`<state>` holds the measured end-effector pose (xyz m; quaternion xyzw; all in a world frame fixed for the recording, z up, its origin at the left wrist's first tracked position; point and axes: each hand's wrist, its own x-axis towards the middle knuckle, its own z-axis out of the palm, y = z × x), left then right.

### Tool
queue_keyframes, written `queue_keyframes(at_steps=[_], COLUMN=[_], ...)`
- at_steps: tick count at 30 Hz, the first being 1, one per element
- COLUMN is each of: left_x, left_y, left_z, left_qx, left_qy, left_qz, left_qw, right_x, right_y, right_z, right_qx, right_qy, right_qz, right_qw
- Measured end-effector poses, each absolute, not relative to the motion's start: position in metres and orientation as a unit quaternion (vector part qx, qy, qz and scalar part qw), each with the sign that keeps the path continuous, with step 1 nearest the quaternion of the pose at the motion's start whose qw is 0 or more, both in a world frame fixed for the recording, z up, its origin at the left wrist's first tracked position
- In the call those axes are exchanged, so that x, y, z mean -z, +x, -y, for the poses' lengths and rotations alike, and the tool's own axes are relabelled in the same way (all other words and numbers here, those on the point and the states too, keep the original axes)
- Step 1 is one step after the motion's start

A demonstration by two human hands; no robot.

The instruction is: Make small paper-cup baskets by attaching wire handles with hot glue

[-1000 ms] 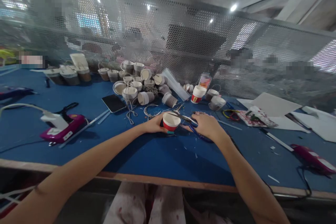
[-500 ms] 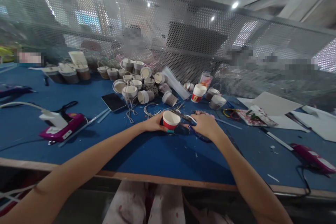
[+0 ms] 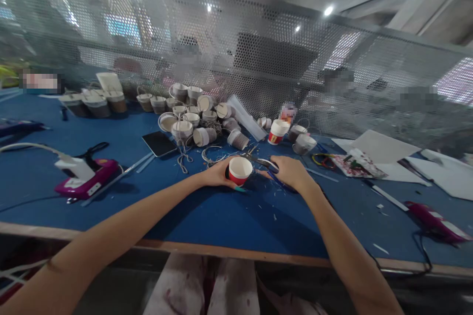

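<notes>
My left hand [image 3: 216, 174] is wrapped round a small red and white paper cup [image 3: 240, 171], held upright just above the blue table [image 3: 207, 216]. My right hand [image 3: 291, 171] is closed on a pair of scissors [image 3: 264, 163] with blue handles. The scissor blades reach left to the cup's rim. Small white paper scraps lie on the table below both hands.
Behind the hands sit a heap of grey wrapped cups [image 3: 195, 118], a red and white cup stack [image 3: 278, 131], a black phone [image 3: 160, 143] and string. A magenta glue gun [image 3: 88, 177] lies left, another [image 3: 434, 216] right. White sheets [image 3: 384, 150] lie far right. A mesh fence [image 3: 236, 59] backs the table.
The cup and both hands have shifted slightly; the scissor blades have stayed at the cup's rim. The camera view has tilted a little.
</notes>
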<state>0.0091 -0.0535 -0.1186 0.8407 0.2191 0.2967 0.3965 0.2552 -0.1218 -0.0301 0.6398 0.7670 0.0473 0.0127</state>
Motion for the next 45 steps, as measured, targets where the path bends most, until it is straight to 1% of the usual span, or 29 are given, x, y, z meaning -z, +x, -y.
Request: queue_keyframes(at_steps=[9,14,20,28,33,37,42,45], left_x=[0.1219,0.1199,0.1188,0.1173,0.1204,0.1213,0.1184,0.1195], left_y=[0.0099,0.0107,0.0104,0.0096,0.0086,0.0073,0.0093,0.0103], left_z=[0.0497,0.0521,0.0526,0.0518,0.0480,0.0479,0.0535,0.0530], left_qx=[-0.303,-0.305,-0.305,-0.296,-0.275,-0.272,-0.301,-0.315], left_qy=[0.834,0.829,0.825,0.812,0.808,0.821,0.835,0.835], left_qz=[-0.178,-0.189,-0.189,-0.199,-0.194,-0.194,-0.224,-0.238], left_qw=[0.425,0.430,0.437,0.462,0.483,0.463,0.402,0.382], right_x=[0.0282,0.0249,0.0276,0.0277,0.0315,0.0326,0.0297,0.0280], right_y=[0.2507,0.2506,0.2488,0.2509,0.2530,0.2522,0.2537,0.2562], right_z=[0.1280,0.1309,0.1308,0.1278,0.1238,0.1228,0.1229,0.1229], right_qx=[-0.070,-0.046,-0.068,-0.048,-0.086,-0.087,-0.047,-0.042], right_qy=[0.639,0.644,0.639,0.647,0.631,0.639,0.646,0.646], right_qz=[-0.766,-0.763,-0.765,-0.759,-0.769,-0.763,-0.762,-0.762], right_qw=[0.028,0.041,0.036,0.041,0.046,0.038,-0.003,-0.002])
